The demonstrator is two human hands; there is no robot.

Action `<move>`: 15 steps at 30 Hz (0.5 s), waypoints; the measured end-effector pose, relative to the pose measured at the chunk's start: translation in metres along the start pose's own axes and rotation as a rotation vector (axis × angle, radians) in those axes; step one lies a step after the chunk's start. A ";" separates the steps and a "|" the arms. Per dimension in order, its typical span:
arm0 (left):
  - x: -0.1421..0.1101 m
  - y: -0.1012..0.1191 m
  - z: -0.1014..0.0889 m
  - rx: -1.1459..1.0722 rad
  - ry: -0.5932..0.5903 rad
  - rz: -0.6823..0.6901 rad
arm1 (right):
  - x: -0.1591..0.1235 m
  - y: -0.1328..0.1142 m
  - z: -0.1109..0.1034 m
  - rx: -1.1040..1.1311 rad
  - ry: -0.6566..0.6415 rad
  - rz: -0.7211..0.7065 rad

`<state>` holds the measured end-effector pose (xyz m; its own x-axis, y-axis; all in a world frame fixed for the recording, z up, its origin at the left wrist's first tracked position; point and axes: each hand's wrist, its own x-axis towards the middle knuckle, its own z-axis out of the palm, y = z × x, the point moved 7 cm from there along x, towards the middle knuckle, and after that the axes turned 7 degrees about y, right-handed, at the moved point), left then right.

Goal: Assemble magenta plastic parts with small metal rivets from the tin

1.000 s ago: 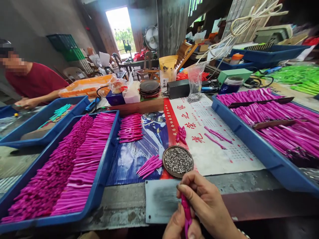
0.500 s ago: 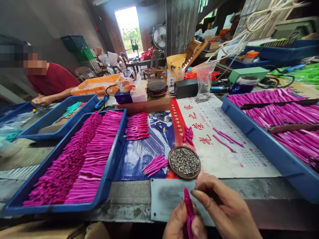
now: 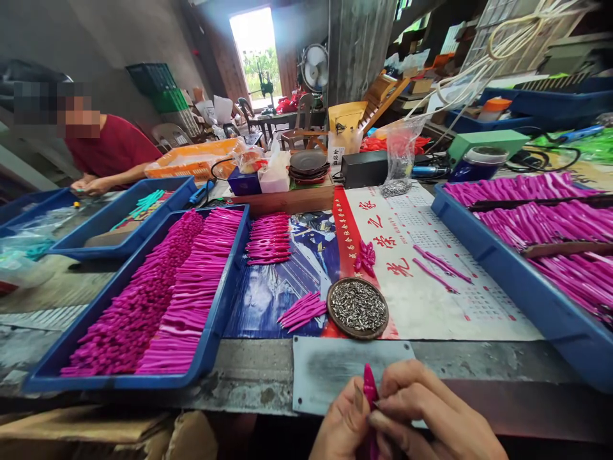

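Magenta plastic piece (image 3: 370, 391), likely light and stiff, sits pinched between left hand (image 3: 342, 427) and right hand (image 3: 431, 421), just below the pin dish (image 3: 357, 307); best held mid-shaft.

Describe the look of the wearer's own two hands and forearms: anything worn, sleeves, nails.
Both hands are bare: no gloves or rings show. The left hand has a longish thumbnail with a dark edge. The right hand shows short plain nails. No sleeve reaches either wrist where the bottom edge of the picture cuts them off.

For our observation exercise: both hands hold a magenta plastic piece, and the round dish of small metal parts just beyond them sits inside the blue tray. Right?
Not quite. In the head view the round dish of small metal parts sits on the printed calendar sheet, outside the blue tray.
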<state>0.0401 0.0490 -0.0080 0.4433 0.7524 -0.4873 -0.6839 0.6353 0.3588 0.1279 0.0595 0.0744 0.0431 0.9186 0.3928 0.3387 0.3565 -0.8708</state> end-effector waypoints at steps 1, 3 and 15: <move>-0.001 0.001 0.001 0.036 -0.005 0.010 | 0.000 -0.001 0.000 0.009 0.001 -0.008; -0.003 0.002 0.001 0.115 -0.028 0.018 | 0.001 -0.001 -0.001 0.027 -0.002 -0.005; 0.000 -0.013 -0.004 0.278 -0.272 -0.017 | -0.014 0.021 0.023 0.687 -0.236 0.796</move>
<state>0.0468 0.0406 -0.0158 0.6161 0.7363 -0.2799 -0.5085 0.6431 0.5725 0.1125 0.0583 0.0440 -0.1892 0.9126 -0.3625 -0.3098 -0.4058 -0.8599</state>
